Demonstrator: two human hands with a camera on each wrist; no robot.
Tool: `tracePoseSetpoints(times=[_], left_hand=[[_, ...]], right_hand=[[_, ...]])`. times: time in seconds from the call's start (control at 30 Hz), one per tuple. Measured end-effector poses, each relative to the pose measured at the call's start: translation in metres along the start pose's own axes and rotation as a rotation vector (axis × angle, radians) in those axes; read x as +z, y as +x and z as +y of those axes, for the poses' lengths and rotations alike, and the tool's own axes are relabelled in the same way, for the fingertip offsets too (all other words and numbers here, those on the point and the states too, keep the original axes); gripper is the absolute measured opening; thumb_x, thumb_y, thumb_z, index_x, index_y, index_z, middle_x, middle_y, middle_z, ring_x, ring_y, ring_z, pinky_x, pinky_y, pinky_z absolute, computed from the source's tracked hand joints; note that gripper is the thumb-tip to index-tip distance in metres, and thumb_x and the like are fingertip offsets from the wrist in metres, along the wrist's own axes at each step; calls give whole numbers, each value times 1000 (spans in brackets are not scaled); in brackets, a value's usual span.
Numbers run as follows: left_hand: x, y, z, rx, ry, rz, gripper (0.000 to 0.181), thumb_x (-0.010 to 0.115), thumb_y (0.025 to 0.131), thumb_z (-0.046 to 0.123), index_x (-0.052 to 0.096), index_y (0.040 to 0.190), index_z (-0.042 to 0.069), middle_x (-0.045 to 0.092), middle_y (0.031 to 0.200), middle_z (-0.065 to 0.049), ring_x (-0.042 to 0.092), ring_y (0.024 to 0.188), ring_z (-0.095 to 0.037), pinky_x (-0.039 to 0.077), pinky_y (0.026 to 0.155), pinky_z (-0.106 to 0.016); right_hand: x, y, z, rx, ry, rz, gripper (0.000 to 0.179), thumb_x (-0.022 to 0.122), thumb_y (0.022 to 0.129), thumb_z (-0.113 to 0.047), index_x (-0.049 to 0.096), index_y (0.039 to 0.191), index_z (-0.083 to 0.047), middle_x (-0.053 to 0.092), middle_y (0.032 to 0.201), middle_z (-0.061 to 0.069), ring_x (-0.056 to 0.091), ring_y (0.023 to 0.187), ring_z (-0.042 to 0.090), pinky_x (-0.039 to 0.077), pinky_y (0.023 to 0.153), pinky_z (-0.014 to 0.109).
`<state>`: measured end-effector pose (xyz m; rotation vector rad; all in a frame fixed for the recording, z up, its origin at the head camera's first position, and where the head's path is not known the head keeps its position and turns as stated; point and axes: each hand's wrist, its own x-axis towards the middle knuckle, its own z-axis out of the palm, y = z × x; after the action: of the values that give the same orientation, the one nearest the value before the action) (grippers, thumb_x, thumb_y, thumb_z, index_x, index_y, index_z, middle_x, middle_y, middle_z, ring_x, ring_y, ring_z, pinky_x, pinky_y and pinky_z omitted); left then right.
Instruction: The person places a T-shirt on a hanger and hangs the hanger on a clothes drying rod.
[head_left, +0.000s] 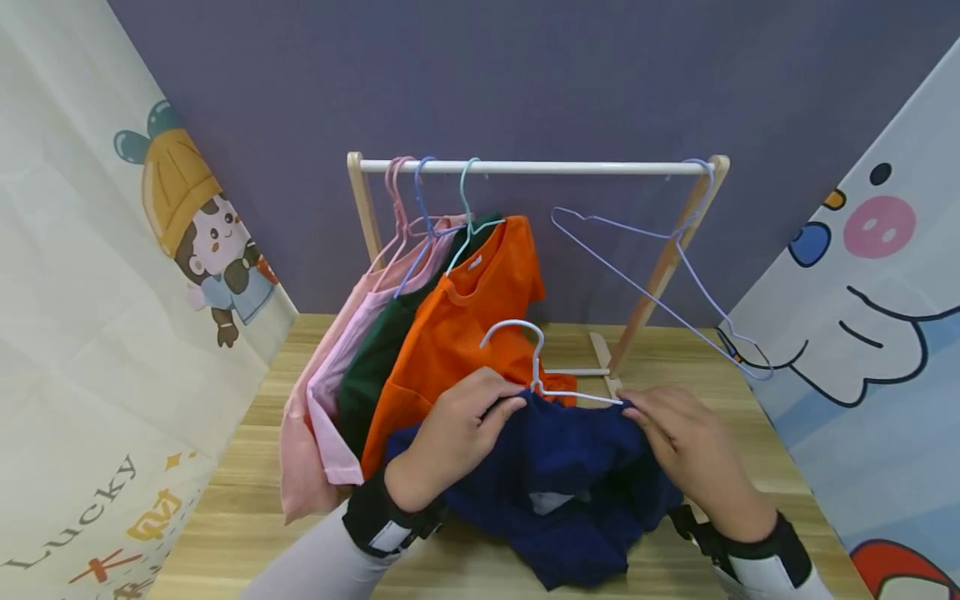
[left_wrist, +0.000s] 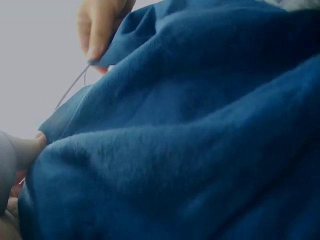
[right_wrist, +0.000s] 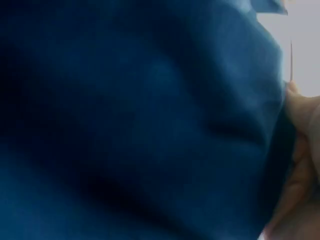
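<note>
A dark navy shirt (head_left: 570,467) hangs bunched between my two hands, low over the front of the table. Its neck opening surrounds a white hanger (head_left: 573,395), whose hook rises above the cloth and curves to the left. My left hand (head_left: 457,425) pinches the shirt's upper edge just left of the hook. At the hanger's right end, my right hand (head_left: 693,454) pinches the cloth between thumb and fingers. In the left wrist view the blue fabric (left_wrist: 165,125) fills most of the picture, and the far hand grips its edge. The hanger's left arm is hidden.
Behind stands a small clothes rack with a white rail (head_left: 570,168) and wooden legs. Pink, lilac and dark green garments and an orange shirt (head_left: 457,317) hang at its left. A bare lilac hanger (head_left: 637,287) hangs at the right end. Printed curtains flank the wooden table (head_left: 225,533).
</note>
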<state>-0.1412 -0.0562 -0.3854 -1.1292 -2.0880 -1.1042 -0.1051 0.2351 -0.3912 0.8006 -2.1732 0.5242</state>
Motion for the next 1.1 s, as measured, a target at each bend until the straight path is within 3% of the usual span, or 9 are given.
tracePoseSetpoints(times=[0.27, 0.57, 0.77, 0.87, 1.1], left_hand=[[7, 2, -1, 9, 27, -18, 17, 62, 89, 22, 66, 103, 14, 62, 90, 3, 52, 87, -1, 50, 80, -18], [-15, 3, -10, -4, 68, 13, 20, 64, 86, 22, 67, 105, 15, 64, 92, 4, 54, 90, -3, 51, 83, -23], [-28, -2, -21, -35, 84, 45, 21, 65, 86, 22, 68, 105, 15, 66, 93, 4, 55, 92, -3, 50, 85, -24], [-30, -4, -24, -67, 78, 47, 18, 63, 87, 23, 68, 104, 17, 66, 94, 5, 55, 93, -3, 49, 86, -24], [-28, -9, -30, -110, 83, 39, 14, 61, 90, 23, 66, 101, 17, 64, 93, 4, 53, 90, -4, 49, 82, -25]], right_hand=[[11, 2, -8, 54, 45, 67, 16, 65, 85, -14, 69, 98, -7, 68, 86, 4, 59, 82, 15, 48, 73, 30], [-6, -5, 7, 217, 39, 140, 18, 68, 77, 1, 70, 94, -5, 69, 84, 8, 59, 81, 13, 42, 81, 14], [-17, -8, 14, 262, 45, 195, 19, 68, 76, 4, 71, 94, -2, 69, 84, 14, 58, 79, 6, 41, 79, 9], [-20, -8, 14, 272, 54, 167, 22, 68, 76, 4, 71, 96, -5, 70, 85, 12, 58, 80, 5, 41, 77, 9], [-24, -15, 13, 316, 119, 15, 32, 69, 76, 4, 70, 103, -14, 68, 89, 1, 58, 80, 7, 43, 72, 12]])
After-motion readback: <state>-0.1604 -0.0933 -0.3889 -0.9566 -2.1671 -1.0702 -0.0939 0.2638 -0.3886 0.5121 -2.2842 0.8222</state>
